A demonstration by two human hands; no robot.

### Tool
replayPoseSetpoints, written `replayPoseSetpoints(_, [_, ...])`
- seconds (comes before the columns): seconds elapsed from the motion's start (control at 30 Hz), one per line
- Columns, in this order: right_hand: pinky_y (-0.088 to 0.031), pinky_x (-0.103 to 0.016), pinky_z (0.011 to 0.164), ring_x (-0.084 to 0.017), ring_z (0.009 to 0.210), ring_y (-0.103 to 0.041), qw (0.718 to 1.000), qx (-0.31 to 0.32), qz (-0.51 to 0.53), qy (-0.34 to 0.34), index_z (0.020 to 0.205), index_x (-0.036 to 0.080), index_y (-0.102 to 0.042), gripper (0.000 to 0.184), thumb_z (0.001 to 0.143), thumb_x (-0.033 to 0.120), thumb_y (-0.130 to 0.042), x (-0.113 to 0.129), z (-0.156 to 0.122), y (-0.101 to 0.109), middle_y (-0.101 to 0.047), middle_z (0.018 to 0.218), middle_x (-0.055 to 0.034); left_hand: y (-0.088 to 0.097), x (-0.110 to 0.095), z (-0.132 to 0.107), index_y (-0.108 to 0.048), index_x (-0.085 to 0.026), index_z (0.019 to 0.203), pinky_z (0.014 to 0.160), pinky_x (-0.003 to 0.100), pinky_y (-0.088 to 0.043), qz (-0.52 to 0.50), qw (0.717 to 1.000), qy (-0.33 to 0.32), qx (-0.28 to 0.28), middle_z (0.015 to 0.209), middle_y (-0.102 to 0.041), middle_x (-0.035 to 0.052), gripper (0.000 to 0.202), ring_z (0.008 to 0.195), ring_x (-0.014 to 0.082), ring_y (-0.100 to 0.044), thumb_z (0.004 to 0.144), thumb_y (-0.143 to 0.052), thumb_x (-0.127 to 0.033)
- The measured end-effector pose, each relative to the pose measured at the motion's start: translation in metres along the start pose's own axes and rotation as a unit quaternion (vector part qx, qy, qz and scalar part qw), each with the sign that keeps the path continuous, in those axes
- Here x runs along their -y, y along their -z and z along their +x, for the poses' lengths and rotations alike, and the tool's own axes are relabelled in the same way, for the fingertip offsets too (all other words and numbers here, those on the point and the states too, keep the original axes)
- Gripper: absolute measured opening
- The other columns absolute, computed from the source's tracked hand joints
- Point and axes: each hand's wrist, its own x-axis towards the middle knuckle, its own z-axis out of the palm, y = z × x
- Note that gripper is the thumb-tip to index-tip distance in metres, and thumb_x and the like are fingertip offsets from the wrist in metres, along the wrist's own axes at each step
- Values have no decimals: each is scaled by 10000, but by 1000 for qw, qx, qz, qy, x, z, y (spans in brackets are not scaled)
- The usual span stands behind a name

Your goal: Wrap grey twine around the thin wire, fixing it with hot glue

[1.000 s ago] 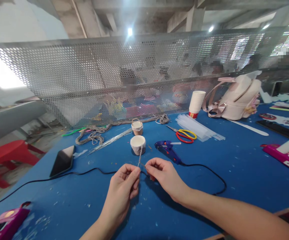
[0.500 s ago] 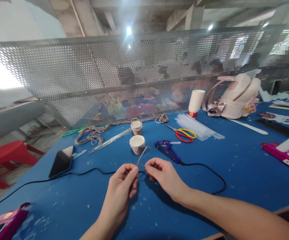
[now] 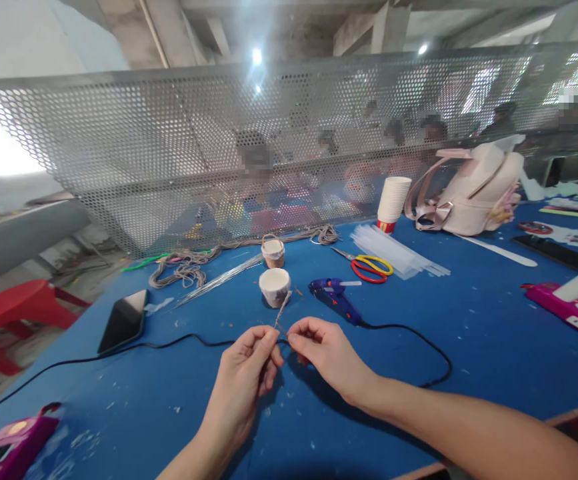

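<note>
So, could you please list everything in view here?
Blue table: one, blue, under everything.
Small white paper cup: one, white, beyond the hands.
Twine-wrapped cup: one, beige, behind it.
Blue glue gun: one, blue, right of that cup.
Metal scissors: one, red and yellow handles, behind the gun.
Clear glue sticks: several, clear, beside scissors.
Stack of white paper cups: one, white, far edge.
Pale pink backpack: one, pink, far right.
Black phone: one, black, left.
Thin grey strand: one, grey, pinched by both hands.
Left hand and right hand: two, bare, pinching the strand.
</note>
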Motion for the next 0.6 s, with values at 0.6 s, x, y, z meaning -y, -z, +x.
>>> replayPoseSetpoints(0.6, [-381, -214, 547, -91, 561, -441, 999, 9, -24, 34, 766, 161, -608, 105, 766, 265, -593, 3, -8, 0, -515, 607, 40, 2, 7, -1, -654, -147, 767, 436, 185, -254, 27, 999, -31, -26, 508, -422, -60, 266, 468, 71, -333, 691, -692, -400])
